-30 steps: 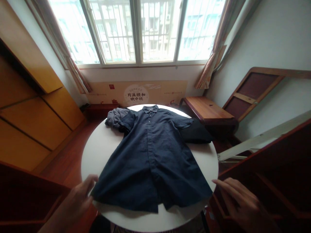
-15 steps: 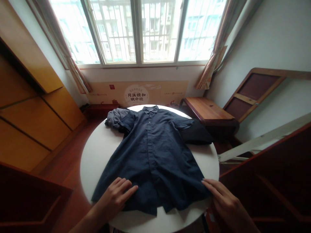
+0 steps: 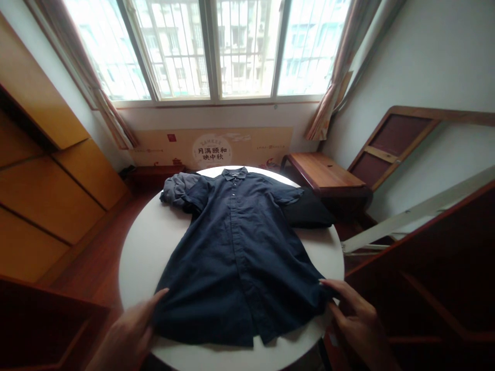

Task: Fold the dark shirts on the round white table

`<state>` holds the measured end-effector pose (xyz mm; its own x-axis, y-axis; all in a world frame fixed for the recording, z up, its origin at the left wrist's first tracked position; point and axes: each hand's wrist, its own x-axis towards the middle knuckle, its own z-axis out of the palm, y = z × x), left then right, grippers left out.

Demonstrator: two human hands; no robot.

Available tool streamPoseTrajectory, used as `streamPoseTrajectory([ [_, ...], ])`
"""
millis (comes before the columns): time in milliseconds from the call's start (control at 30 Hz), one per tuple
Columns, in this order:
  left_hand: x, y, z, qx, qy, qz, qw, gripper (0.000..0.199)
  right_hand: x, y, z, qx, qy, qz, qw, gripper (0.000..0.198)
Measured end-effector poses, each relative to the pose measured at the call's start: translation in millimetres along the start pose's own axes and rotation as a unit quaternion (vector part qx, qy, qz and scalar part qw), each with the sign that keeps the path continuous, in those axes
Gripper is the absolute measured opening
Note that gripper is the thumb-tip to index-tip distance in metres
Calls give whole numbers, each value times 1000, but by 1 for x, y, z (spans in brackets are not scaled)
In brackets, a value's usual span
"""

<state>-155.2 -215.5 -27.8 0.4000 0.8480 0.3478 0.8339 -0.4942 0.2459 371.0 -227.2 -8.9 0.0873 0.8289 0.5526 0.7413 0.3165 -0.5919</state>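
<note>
A dark navy short-sleeved button-up shirt (image 3: 235,257) is spread face up, its collar toward the window and its hem toward me. Its lower left edge is held by my left hand (image 3: 129,327), thumb on top and the other fingers blurred and partly hidden. On the opposite side my right hand (image 3: 353,314) pinches the lower right corner, where the cloth bunches slightly. Beneath the shirt is a round white table (image 3: 139,257).
A crumpled grey garment (image 3: 178,188) lies by the left sleeve, and folded black cloth (image 3: 309,211) by the right one. Beyond the table stand a wooden bench (image 3: 328,170) and a printed board (image 3: 247,147). Dark red wooden furniture (image 3: 433,278) flanks the right side.
My left hand has moved left from lying on the shirt front to its lower left edge. My right hand now grips the right corner more fully. The view has shifted slightly.
</note>
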Motion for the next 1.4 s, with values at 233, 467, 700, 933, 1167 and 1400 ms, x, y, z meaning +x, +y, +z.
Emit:
streamPoseTrajectory([
  [233, 4, -12, -35, -113, -135, -2, 984, 49, 5, -1, -38, 14, -142, 45, 989, 24],
  [467, 151, 44, -50, -110, -199, 90, 970, 26, 132, 17, -13, 163, -59, 232, 957, 25],
  [700, 302, 67, 65, -55, -79, 143, 985, 36, 287, 48, 58, 93, -81, 430, 894, 50],
  [933, 316, 50, 125, -36, -105, 61, 992, 55, 334, 75, 104, 68, -57, 458, 885, 33],
  [1167, 313, 52, 128, -33, -89, 59, 994, 53, 336, 105, 94, -21, 22, 335, 942, 20],
  [1400, 325, 40, 110, -84, 1, 43, 996, 37, 315, 99, 83, -115, 34, 239, 964, 39],
])
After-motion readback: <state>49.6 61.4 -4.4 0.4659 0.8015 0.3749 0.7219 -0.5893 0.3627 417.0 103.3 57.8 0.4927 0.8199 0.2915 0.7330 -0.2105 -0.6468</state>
